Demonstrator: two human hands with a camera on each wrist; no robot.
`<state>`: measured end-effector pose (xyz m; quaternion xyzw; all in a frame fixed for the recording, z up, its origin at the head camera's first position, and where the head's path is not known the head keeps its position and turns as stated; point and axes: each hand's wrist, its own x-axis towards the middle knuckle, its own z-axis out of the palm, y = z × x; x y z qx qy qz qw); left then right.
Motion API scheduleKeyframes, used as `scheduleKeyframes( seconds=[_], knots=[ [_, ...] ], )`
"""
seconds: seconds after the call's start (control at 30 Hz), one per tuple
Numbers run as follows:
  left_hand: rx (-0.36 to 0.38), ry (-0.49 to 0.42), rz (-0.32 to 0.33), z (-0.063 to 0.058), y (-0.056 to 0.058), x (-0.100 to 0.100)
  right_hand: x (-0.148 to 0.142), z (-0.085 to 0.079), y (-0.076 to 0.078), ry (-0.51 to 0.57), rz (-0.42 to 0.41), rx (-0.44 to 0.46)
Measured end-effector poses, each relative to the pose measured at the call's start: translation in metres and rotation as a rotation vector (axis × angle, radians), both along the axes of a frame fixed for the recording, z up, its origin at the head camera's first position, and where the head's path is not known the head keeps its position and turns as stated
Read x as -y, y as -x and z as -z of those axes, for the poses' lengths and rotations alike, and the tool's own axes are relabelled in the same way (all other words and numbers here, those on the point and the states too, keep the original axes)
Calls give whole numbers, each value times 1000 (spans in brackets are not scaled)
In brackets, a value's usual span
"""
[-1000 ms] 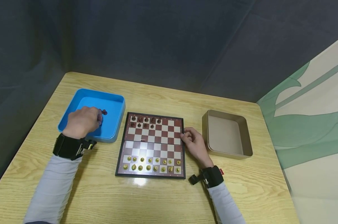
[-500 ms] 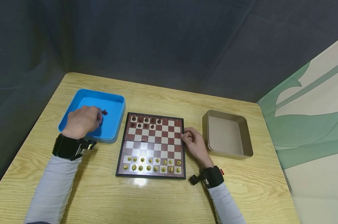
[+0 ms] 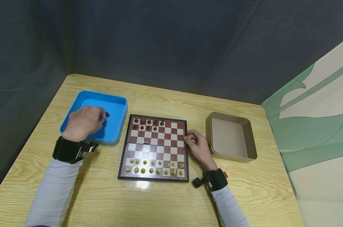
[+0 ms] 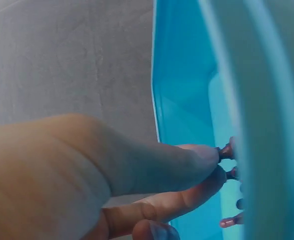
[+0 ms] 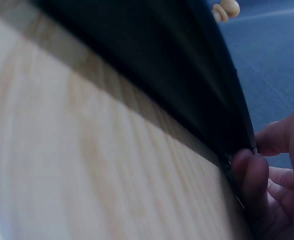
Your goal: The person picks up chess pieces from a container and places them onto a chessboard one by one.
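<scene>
My left hand (image 3: pixel 85 122) reaches into the blue tray (image 3: pixel 121 121). In the left wrist view its thumb and index fingertip pinch the end of a dark red chess piece (image 4: pixel 229 149). More dark red pieces lie in the tray, one of them a chess piece (image 3: pixel 107 114) just past the fingers; the tray wall partly hides them. My right hand (image 3: pixel 198 146) grips the right edge of the chessboard (image 3: pixel 160 148), thumb on top and fingers curled against the side. Dark red pieces (image 3: pixel 149 122) stand at the board's far left; gold pieces (image 3: pixel 151 170) fill two near rows.
A gold-coloured metal tin (image 3: pixel 229 137) stands to the right of my right hand, with nothing visible inside. Everything rests on a wooden table (image 3: pixel 148 205). Dark cloth (image 3: pixel 160 47) hangs behind the far edge.
My left fingers shift slightly within the tray, and a dark red piece shows more clearly by the fingertips. My right hand stays at the chessboard edge.
</scene>
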<state>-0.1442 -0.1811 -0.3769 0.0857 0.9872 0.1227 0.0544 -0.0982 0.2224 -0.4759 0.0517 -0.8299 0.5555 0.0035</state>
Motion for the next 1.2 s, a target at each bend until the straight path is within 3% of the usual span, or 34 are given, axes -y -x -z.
scheduleKeyframes(
  seconds=[0.37, 0.5, 0.7, 0.93, 1.2],
  knots=[
    [-137, -54, 34, -11, -4, -11, 1, -10, -4, 18, -14, 0],
    [-248, -75, 59, -20, -8, -20, -3, 1, -3, -12, 1, -9],
    [-376, -132, 113, -30, -10, -40, -3, 2, -2, -19, 9, -19],
    [-446, -157, 189, -36, -7, -68, -3, 3, 1, -29, 8, -35],
    [-497, -157, 276, -32, -5, -90, -1, 1, 1, -16, -5, -43]
  ],
)
